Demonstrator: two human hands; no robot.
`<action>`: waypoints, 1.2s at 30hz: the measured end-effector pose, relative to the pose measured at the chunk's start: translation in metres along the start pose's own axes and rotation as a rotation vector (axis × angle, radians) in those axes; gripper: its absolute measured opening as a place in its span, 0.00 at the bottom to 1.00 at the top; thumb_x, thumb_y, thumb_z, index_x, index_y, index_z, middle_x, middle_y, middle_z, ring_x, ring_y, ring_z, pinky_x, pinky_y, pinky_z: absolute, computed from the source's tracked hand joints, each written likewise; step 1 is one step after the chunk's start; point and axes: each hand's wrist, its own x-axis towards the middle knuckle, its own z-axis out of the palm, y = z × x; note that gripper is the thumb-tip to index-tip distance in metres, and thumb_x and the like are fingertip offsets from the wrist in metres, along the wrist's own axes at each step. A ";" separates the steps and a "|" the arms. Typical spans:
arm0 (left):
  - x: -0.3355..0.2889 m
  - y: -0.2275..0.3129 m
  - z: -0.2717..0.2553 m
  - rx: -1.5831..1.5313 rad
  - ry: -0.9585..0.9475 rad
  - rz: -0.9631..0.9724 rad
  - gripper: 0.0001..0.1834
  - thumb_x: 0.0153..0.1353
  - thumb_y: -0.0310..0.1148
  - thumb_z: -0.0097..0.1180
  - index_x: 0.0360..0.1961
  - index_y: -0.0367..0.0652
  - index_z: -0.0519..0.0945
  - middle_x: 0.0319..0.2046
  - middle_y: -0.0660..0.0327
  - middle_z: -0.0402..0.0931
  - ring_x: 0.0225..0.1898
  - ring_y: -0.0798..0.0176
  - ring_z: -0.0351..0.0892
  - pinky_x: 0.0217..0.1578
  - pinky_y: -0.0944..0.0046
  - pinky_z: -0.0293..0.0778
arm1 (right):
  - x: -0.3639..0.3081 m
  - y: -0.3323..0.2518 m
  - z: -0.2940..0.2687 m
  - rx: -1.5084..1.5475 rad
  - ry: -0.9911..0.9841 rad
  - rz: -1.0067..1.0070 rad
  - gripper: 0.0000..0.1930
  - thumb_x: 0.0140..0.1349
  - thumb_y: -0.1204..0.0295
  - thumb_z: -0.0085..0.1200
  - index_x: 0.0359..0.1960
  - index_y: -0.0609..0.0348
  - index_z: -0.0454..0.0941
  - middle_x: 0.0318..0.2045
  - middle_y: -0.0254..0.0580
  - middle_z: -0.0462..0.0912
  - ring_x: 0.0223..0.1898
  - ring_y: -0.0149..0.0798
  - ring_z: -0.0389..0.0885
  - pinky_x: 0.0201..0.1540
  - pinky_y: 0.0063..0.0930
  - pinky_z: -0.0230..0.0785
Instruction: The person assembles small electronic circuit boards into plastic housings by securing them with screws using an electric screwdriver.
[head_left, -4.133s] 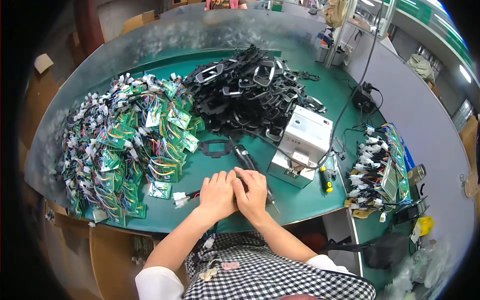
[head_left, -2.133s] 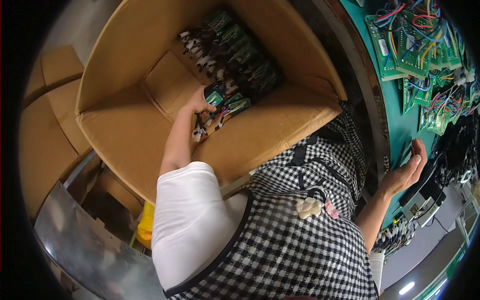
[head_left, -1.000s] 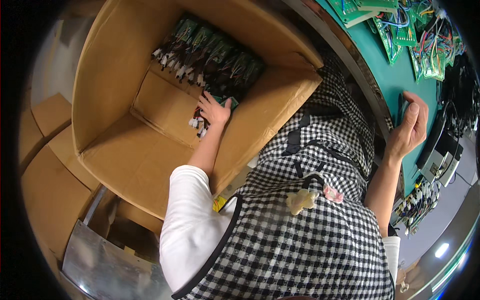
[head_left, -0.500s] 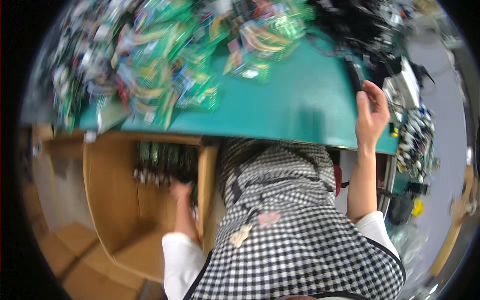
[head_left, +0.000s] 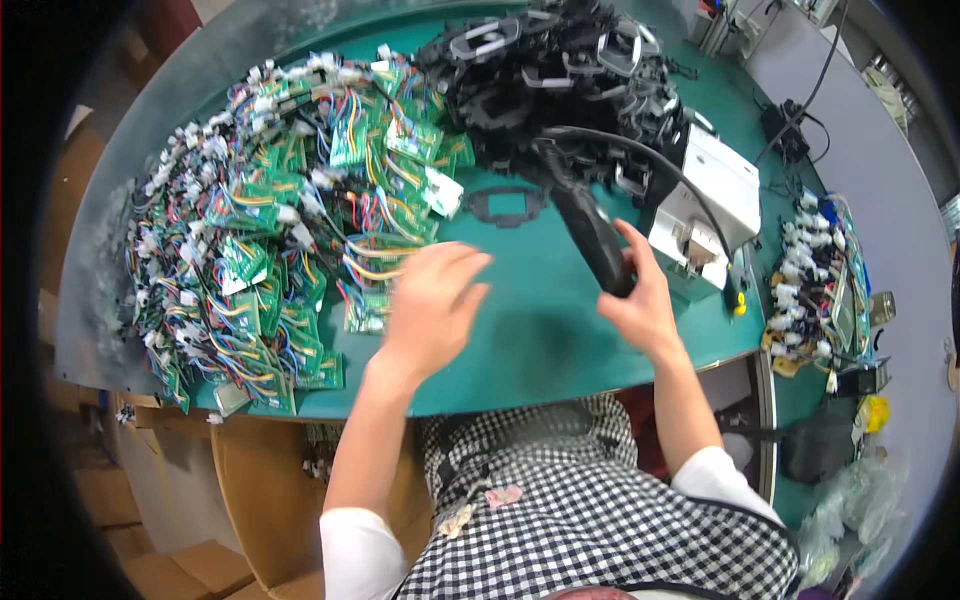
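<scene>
My right hand point(head_left: 645, 305) is closed round the near end of a black electric screwdriver point(head_left: 590, 232), which slants away over the green table; a dark cord arches from its far end to the right. Lower and to the left, my left hand point(head_left: 432, 308) hovers above the table with its thumb apart from its slightly bent fingers, somewhat blurred, and nothing shows in it. Beside it lies a big heap of green circuit boards point(head_left: 265, 290) with coloured wires and white plugs. A flat black plastic frame point(head_left: 505, 206) with a rectangular opening lies beyond my hands.
Black plastic frames point(head_left: 560, 75) are piled at the back. A white box-shaped device point(head_left: 715, 180) stands right of the screwdriver. More wired boards point(head_left: 815, 285) lie at the far right. Below the table's front edge, on the left, is an open cardboard box point(head_left: 245, 470).
My left hand has come up from the cardboard box below to above the table. My right hand has moved left with the screwdriver. The view has shifted, showing more of the tabletop.
</scene>
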 end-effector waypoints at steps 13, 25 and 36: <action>-0.023 0.047 0.093 0.039 -0.368 -0.115 0.07 0.46 0.30 0.58 0.29 0.47 0.77 0.28 0.61 0.69 0.37 0.55 0.69 0.38 0.57 0.66 | -0.037 0.030 -0.016 0.676 0.371 -0.348 0.33 0.48 0.84 0.52 0.57 0.68 0.52 0.31 0.42 0.71 0.30 0.33 0.72 0.36 0.27 0.70; -0.022 -0.078 -0.027 0.510 -0.061 -0.104 0.13 0.42 0.25 0.63 0.33 0.43 0.78 0.44 0.60 0.72 0.49 0.56 0.70 0.49 0.55 0.62 | -0.015 0.034 -0.009 0.717 0.157 -0.272 0.40 0.45 0.85 0.53 0.60 0.69 0.45 0.22 0.42 0.73 0.23 0.36 0.74 0.31 0.26 0.69; 0.002 -0.038 -0.033 -0.214 0.078 -0.340 0.09 0.59 0.22 0.41 0.38 0.34 0.71 0.35 0.55 0.70 0.37 0.59 0.70 0.40 0.62 0.67 | -0.024 0.030 0.006 0.653 0.210 -0.195 0.22 0.48 0.80 0.58 0.47 0.61 0.66 0.16 0.25 0.69 0.17 0.19 0.63 0.21 0.14 0.57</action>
